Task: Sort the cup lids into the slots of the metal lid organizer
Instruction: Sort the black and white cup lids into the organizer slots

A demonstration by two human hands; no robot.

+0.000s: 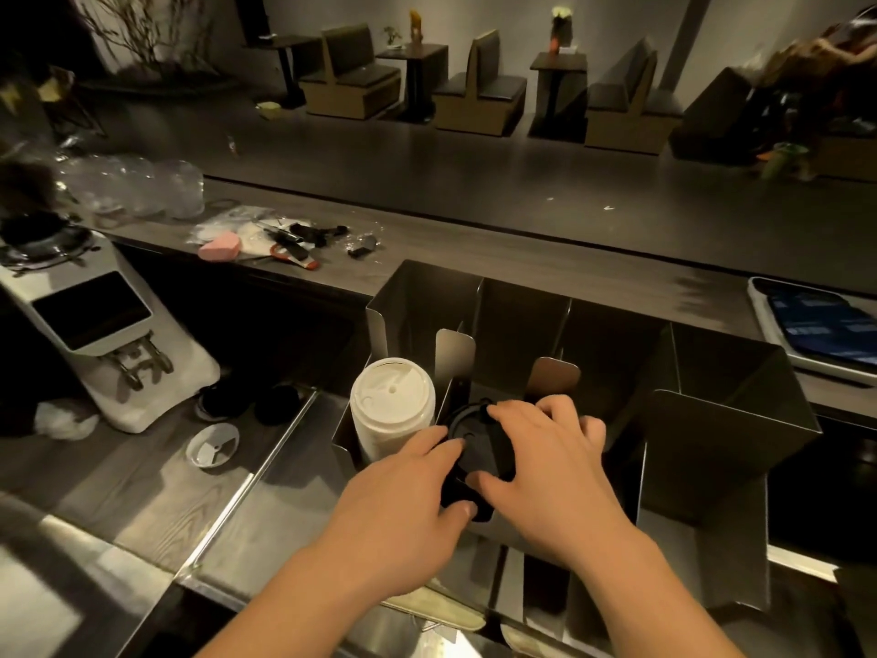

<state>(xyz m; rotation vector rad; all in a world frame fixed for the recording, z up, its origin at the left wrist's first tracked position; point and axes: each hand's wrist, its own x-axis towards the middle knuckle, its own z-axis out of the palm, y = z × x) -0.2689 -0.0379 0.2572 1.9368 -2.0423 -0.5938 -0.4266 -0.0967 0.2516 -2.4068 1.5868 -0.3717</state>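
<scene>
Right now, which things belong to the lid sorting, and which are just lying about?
Job: black lids, gripped by left hand and right hand; white lids; organizer.
Lying about: pink object; phone; white machine.

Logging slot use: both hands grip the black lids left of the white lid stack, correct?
No. The head view shows the left hand and right hand gripping the black lids right of the white lid stack.
</scene>
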